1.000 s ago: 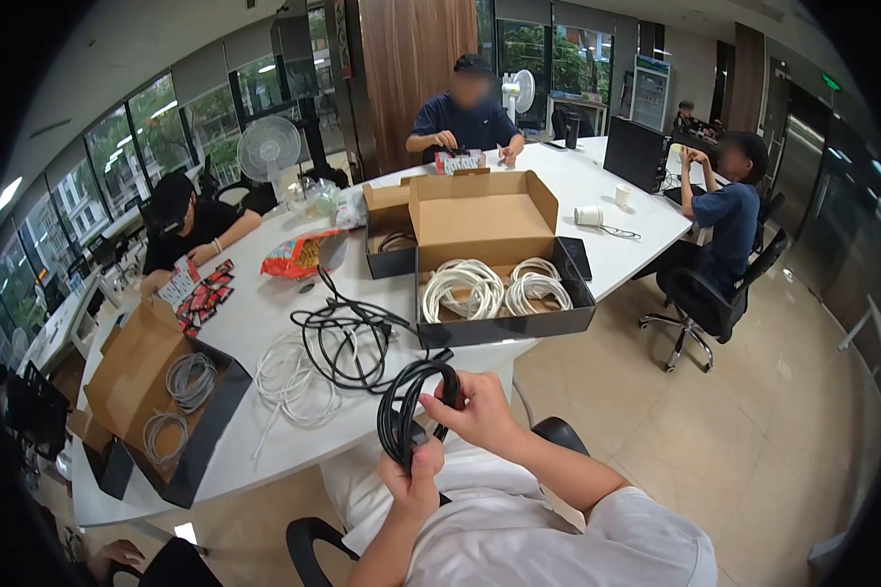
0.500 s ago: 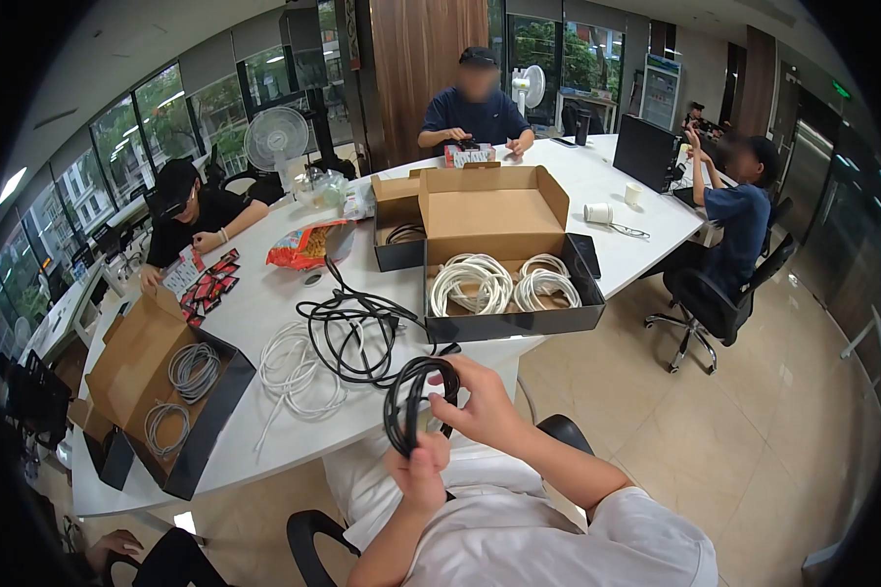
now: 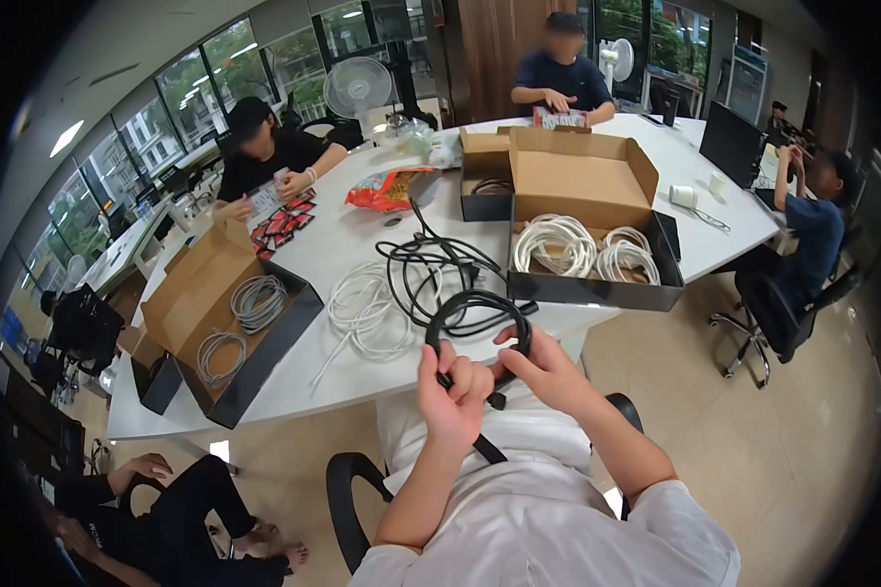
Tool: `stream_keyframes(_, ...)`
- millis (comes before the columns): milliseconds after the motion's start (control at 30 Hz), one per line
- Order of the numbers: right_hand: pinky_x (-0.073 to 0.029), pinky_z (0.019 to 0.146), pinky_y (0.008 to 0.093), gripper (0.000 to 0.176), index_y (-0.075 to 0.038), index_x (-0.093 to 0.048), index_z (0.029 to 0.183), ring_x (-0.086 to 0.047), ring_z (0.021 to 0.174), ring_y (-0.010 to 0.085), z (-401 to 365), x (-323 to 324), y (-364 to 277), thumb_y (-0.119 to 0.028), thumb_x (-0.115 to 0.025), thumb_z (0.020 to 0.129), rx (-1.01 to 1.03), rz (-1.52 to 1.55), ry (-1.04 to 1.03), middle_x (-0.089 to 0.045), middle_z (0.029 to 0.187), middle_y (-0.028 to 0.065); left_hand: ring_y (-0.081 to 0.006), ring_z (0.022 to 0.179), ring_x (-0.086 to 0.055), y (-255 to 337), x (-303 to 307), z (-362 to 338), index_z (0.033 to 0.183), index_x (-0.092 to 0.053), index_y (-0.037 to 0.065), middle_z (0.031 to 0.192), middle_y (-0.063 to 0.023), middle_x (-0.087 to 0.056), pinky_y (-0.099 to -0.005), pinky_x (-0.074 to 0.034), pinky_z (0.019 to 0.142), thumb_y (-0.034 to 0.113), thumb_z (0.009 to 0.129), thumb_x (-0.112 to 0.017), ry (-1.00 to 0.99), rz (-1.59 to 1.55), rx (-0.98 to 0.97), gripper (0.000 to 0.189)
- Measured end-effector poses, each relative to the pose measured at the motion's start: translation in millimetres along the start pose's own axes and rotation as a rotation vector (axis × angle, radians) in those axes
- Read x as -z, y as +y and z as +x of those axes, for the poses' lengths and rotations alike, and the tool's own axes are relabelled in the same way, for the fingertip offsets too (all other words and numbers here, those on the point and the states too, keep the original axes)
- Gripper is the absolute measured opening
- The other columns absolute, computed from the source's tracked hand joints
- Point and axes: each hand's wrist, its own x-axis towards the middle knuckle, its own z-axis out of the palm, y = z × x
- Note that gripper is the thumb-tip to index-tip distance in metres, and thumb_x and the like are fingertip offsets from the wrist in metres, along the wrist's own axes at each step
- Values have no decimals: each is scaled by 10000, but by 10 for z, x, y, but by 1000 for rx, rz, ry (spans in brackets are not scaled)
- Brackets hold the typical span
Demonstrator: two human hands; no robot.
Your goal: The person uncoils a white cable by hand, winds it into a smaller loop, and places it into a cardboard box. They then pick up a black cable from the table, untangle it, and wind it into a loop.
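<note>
A coiled black cable (image 3: 479, 299) is held up between my two hands over my lap, near the table's front edge. My left hand (image 3: 454, 393) is closed around the lower left of the coil. On its right side, my right hand (image 3: 543, 366) grips the loop with thumb and fingers. A black plug end (image 3: 497, 401) hangs below the coil between the hands. Behind it on the table lie a loose tangle of black cable (image 3: 423, 256) and a loosely looped white cable (image 3: 360, 311).
An open box (image 3: 597, 286) of white cable coils stands right of the tangle; another box (image 3: 264, 367) with grey coils stands left. Beyond are a red snack bag (image 3: 390, 190) and red packets (image 3: 284, 223). People sit around the white table (image 3: 352, 386); another sits at lower left.
My view has swung left, so the scene sits further right. The coil has turned from edge-on to a more open loop, with both hands still gripping it.
</note>
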Motion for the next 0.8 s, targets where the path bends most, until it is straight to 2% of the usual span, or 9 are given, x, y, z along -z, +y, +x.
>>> stream_keyframes(67, -502, 729, 270, 173, -10, -468, 1114, -624, 803, 116, 28, 90, -26, -70, -504, 956, 8, -30, 1, -612, 838, 58, -127, 577, -332, 9, 40, 53, 748, -358, 155, 578, 13, -348, -294, -305, 622, 448, 1005, -354, -74, 14, 92, 389)
stream_keyframes(133, -507, 712, 268, 175, -5, -466, 1119, -623, 804, 116, 39, 163, -160, -62, -497, 956, 56, -25, 22, -611, 840, 57, -141, 750, -401, 25, -3, 47, 784, -380, 145, 771, -15, -422, -295, -345, 760, 471, 985, -407, -30, 330, 85, 384)
stream_keyframes(167, -509, 704, 267, 177, -2, -466, 1122, -623, 804, 116, 12, 227, -232, -58, -493, 956, 72, -27, 32, -611, 842, 57, -130, 836, -423, 36, 163, 81, 834, -419, 123, 924, -37, -453, -289, -364, 813, 480, 968, -447, -149, 467, 95, 382)
stream_keyframes(267, -532, 714, 281, 227, -12, -445, 1190, -626, 804, 132, -34, 327, -320, -63, -465, 969, 78, -79, 72, -623, 859, 87, -121, 810, -422, 76, 180, 52, 914, -468, 83, 984, -36, -500, -273, -369, 790, 415, 990, -448, -272, 658, 252, 341)
stream_keyframes(433, -548, 659, 269, 245, -11, -427, 1215, -592, 792, 107, 3, 299, -246, -70, -438, 977, 58, -198, 146, -583, 840, 66, -178, 991, -539, 129, 167, 86, 942, -475, 86, 1082, -103, -556, -324, -433, 885, 397, 973, -486, -281, 734, 307, 314)
stream_keyframes(467, -543, 627, 283, 213, 11, -435, 1163, -611, 753, 109, 25, 302, -176, -81, -456, 972, 82, -164, 157, -612, 820, 84, -196, 1028, -554, 129, 169, 83, 951, -476, 86, 1107, -120, -567, -342, -447, 903, 381, 977, -484, -265, 740, 310, 297)
stream_keyframes(633, -534, 664, 259, 408, -49, -303, 1361, -626, 782, 116, 62, 346, -125, -104, -454, 986, -46, -136, 94, -609, 941, 89, -228, 1046, -626, 141, 192, 83, 1018, -456, 84, 1211, -157, -577, -400, -536, 885, 304, 1018, -404, -215, 571, 387, 226)
stream_keyframes(733, -532, 678, 262, 491, -70, -238, 1416, -640, 775, 126, 40, 320, -156, -123, -471, 987, 28, -67, 131, -607, 1018, 90, -240, 1056, -621, 141, 192, 94, 1021, -460, 81, 1202, -159, -580, -397, -540, 875, 294, 1018, -407, -165, 485, 374, 220)
stream_keyframes(800, -507, 703, 252, 530, -58, -253, 1418, -614, 854, 128, 24, 310, -236, -103, -519, 961, 100, -61, 147, -566, 1110, 120, -229, 1030, -627, 118, 175, 107, 1015, -471, 88, 1191, -139, -571, -399, -555, 848, 293, 1013, -420, -133, 471, 327, 211)
